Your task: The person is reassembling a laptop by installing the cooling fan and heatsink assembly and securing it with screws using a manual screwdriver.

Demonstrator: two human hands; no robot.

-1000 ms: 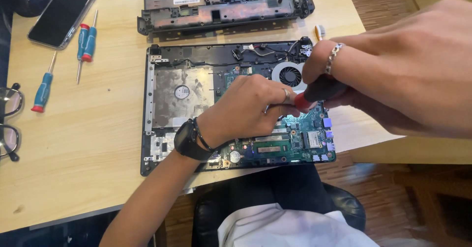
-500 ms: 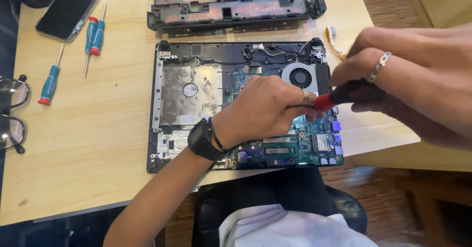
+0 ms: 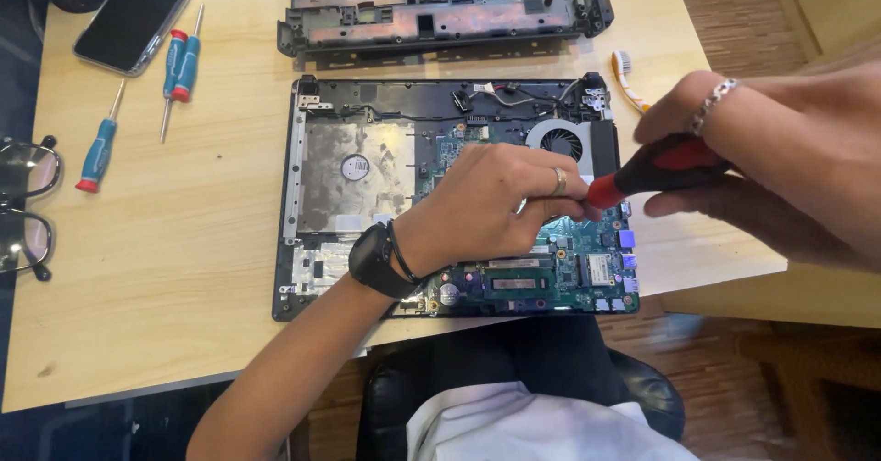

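Opened laptop base point(image 3: 367, 186) lies flat on the wooden table point(image 3: 184, 268), motherboard bared. Right hand point(image 3: 780, 167) grips a red-and-black screwdriver point(image 3: 656, 169) over the board near the fan point(image 3: 560, 140); left hand point(image 3: 486, 204) curls loosely, fingertips steadying its tip.

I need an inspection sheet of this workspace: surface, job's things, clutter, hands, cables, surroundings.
Surface: light wooden table.
Job's things: opened laptop base with bare circuit board and fan; red-handled screwdriver.
Clutter: removed laptop cover, phone, three blue screwdrivers, glasses, toothbrush.
Hands: left hand rests on the board; right hand grips the screwdriver.
Cables: thin wires along the base's top edge.
Surroundings: black chair, wood floor.
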